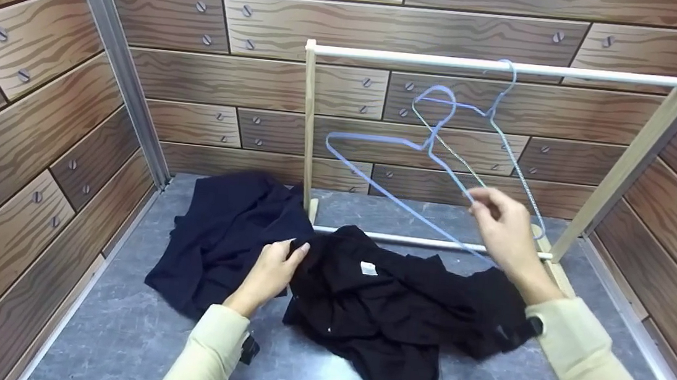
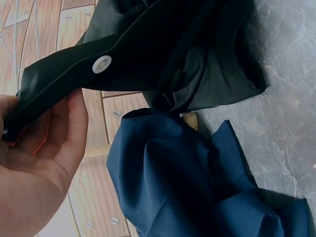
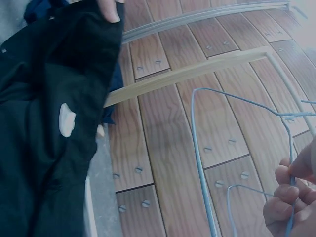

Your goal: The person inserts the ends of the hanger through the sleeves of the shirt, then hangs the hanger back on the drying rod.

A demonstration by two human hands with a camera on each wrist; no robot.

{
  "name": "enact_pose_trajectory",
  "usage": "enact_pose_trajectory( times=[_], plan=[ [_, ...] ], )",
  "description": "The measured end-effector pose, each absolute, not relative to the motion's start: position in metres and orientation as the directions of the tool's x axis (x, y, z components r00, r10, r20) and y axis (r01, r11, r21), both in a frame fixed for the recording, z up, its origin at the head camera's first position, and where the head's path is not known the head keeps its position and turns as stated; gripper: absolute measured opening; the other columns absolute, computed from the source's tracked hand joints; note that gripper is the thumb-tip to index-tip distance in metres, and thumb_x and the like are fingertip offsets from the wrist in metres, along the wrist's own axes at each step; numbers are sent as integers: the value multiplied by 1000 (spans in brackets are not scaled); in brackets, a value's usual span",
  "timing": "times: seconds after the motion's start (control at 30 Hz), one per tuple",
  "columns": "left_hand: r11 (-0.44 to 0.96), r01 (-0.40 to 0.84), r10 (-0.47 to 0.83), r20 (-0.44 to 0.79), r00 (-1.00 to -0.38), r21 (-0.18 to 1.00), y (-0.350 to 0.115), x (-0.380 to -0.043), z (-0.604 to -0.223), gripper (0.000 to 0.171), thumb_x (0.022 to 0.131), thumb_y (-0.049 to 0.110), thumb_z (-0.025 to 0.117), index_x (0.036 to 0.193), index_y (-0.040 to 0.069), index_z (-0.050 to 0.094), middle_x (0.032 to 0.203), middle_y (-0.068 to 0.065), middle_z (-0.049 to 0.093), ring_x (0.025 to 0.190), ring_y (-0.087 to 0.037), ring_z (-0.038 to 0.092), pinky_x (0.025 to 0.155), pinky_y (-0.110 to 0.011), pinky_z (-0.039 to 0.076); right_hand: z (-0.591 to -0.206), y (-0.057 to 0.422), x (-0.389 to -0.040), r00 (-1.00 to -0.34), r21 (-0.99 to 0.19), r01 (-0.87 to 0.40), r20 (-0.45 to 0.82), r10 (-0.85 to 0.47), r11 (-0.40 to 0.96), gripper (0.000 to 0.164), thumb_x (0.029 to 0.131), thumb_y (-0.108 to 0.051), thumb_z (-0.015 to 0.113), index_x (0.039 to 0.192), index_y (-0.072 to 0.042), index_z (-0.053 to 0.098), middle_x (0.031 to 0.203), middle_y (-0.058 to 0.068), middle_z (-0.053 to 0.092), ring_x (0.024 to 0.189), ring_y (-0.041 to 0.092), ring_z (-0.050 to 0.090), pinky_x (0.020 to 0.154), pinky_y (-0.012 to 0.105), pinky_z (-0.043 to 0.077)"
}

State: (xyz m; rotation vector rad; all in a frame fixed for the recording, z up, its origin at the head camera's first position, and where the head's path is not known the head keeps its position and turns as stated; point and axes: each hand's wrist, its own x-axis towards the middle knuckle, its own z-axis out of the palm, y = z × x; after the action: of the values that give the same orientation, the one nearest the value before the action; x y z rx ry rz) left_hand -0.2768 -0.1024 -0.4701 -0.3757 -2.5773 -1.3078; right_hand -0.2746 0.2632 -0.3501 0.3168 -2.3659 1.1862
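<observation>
Now, the backdrop: walls printed with brown wood planks and screw heads (image 1: 219,79) box the scene in on three sides.
Underfoot: a grey marbled tabletop (image 1: 115,317), bright with glare near the front.
Rack: a pale wooden garment rack with a white top rail (image 1: 388,56) stands at the back; its low white crossbar runs partly behind the cloth.
On the rail: a thin blue wire hanger (image 1: 513,156) hooks over the bar, part of it masked by the right hand.
Off to the left: a crumpled navy-blue fabric piece (image 1: 235,230) lies by the rack's left foot, its right side running behind the black cloth.
Centre stage: a rumpled black fabric garment with a white label inside (image 1: 377,305) spreads across the table before the rack, a white round button (image 2: 102,64) showing along its edge.
Left hand: thumb and fingers (image 1: 268,270) pinch that garment's raised left edge.
Right hand: fingertips curled, it (image 1: 505,228) grips the arm of a light-blue wire hanger (image 1: 380,139), hook up, free of the rail.
Between them: the hands work well apart.
</observation>
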Motion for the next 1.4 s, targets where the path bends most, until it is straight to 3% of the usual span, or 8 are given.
enact_pose_trajectory(
  times=[0.23,0.4,0.7,0.93,1.2,1.4],
  plan=[
    [595,330,96,343,-934,733,-101,-279,-469,33,101,29,55,74,12,58,65,2,49,71,-18,54,71,-37,50,-371,278,-255,-852,-694,-428,523,-3,578,22,95,-1,58,111,-1,72,85,1,70,74,-2,60,65,10,47],
    [606,316,59,355,-933,730,-101,-281,-466,32,101,29,55,74,11,60,69,-5,61,75,-21,61,74,-41,52,-385,286,-241,-871,-711,-419,490,-29,564,21,95,0,59,111,1,72,82,-9,67,77,0,61,71,10,48],
    [605,264,-29,353,-935,751,-102,-288,-457,38,100,27,55,67,11,55,69,-12,64,71,-24,60,69,-42,51,-394,298,-219,-872,-735,-441,488,-51,515,19,93,6,59,105,2,72,73,1,64,69,3,58,63,13,46],
    [598,192,-93,306,-948,778,-108,-292,-448,40,100,27,55,63,14,46,60,-2,46,64,-23,50,65,-37,46,-395,304,-210,-886,-784,-434,460,-55,443,20,91,9,59,106,8,71,69,-4,62,57,0,48,47,18,39],
    [539,238,-130,360,-924,808,-108,-290,-426,39,100,29,55,65,16,46,63,0,42,70,-24,50,71,-39,47,-402,302,-209,-864,-721,-471,494,-101,508,21,89,10,60,104,2,74,73,-4,63,69,1,56,60,15,46],
    [502,326,-88,423,-902,801,-100,-284,-412,32,100,28,56,72,12,59,68,-2,56,73,-20,54,72,-36,47,-407,296,-210,-870,-698,-445,484,-89,561,23,91,8,59,105,-2,74,75,-4,64,71,1,57,65,13,46]
  ],
)
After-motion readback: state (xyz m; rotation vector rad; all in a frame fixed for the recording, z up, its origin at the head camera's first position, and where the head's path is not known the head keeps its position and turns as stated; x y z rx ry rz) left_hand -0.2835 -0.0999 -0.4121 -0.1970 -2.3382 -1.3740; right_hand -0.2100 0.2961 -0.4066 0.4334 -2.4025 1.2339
